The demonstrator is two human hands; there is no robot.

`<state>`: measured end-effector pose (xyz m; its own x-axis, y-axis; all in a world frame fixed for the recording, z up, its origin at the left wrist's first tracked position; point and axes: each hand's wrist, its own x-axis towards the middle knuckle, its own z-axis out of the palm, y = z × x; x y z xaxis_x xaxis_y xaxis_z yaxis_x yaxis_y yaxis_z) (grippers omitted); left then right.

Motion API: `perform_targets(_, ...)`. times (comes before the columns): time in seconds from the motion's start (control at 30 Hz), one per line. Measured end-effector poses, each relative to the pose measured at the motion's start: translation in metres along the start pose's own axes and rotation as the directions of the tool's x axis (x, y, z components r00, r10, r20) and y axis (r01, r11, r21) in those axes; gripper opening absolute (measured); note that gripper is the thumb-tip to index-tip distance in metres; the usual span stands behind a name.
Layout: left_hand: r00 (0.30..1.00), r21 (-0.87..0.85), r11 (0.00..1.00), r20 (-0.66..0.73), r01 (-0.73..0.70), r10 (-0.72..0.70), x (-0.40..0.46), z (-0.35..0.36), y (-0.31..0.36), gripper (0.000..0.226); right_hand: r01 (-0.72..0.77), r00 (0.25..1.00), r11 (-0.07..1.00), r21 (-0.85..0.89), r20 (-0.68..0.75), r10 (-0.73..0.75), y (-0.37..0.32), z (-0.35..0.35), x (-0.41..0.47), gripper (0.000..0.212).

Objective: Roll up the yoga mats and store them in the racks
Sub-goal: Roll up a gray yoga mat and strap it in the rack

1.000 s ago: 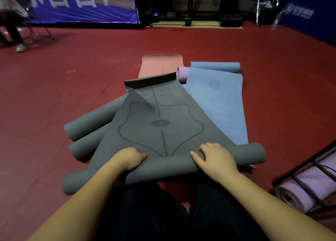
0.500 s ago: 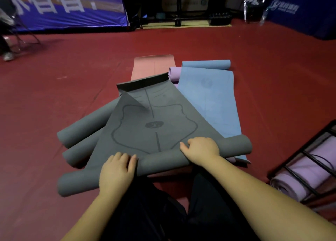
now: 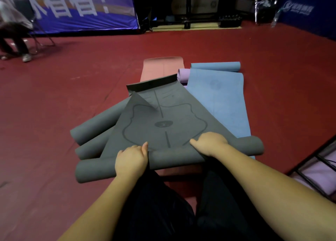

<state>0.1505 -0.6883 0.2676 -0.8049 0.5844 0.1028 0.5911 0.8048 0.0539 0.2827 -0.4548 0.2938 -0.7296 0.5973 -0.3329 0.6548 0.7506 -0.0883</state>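
- The dark grey yoga mat (image 3: 163, 120) was partly rolled; its rolled part (image 3: 172, 157) lay crosswise on the red floor (image 3: 54, 113), just in front of the person's knees.
- The left hand (image 3: 131, 159) was laid over the roll's left half, fingers curled down over it and thumb pointed forward, so the roll was gripped.
- The right hand (image 3: 209, 143) was set on the roll's right half, fingers bent round its top; the roll was gripped here too.
- The unrolled part of the mat was spread forward, a printed outline and centre line shown on it; its far end (image 3: 151, 84) was curled up and one corner was folded over.
- Two more grey rolls (image 3: 98, 131) were seen under the mat's left side, touching it.
- A light blue mat (image 3: 220, 102) was spread flat just right of the grey one, its far end rolled.
- A purple roll (image 3: 183, 75) was wedged between the blue mat and a pink mat (image 3: 160, 68), which was laid flat beyond the grey one.
- A black wire rack (image 3: 316, 166) was placed at the floor's right edge, with a purple rolled mat (image 3: 321, 175) held inside.
- A blue banner (image 3: 81, 9) was hung at the far left; a seated person (image 3: 12, 31), blurred, was beside it.
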Motion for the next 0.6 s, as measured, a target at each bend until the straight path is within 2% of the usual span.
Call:
perform_targets(0.13, 0.999, 0.013, 1.0, 0.05, 0.02, -0.021, -0.007, -0.01, 0.006, 0.06, 0.017, 0.999, 1.0, -0.014, 0.034, -0.017, 0.002, -0.009, -0.011, 0.07)
perform_targets(0.3, 0.965, -0.077, 0.988, 0.238, 0.131, -0.109, -0.02, -0.027, 0.006, 0.065, 0.103, 0.96, 0.995, -0.009, 0.263, -0.097, 0.003, -0.021, -0.025, 0.064)
perform_targets(0.43, 0.938, -0.072, 0.985, 0.323, 0.157, -0.126, -0.023, -0.028, 0.005, 0.06, 0.112, 0.939, 0.993, 0.025, 0.325, -0.114, 0.004, -0.02, -0.032, 0.059)
perform_targets(0.5, 0.909, -0.058, 0.986, 0.401, 0.153, -0.118, -0.01, -0.022, 0.0, 0.061, 0.136, 0.965, 0.99, 0.04, 0.22, -0.141, 0.004, -0.015, -0.028, 0.052)
perform_targets(0.57, 0.858, -0.043, 0.991, 0.506, 0.129, -0.09, 0.007, -0.017, -0.005, 0.06, 0.174, 0.984, 0.984, 0.038, -0.038, -0.172, 0.005, -0.007, -0.024, 0.043)
perform_targets(0.6, 0.839, -0.048, 0.993, 0.54, 0.108, -0.065, 0.015, -0.015, -0.005, 0.058, 0.19, 0.969, 0.981, 0.023, -0.163, -0.184, 0.006, -0.003, -0.024, 0.04)
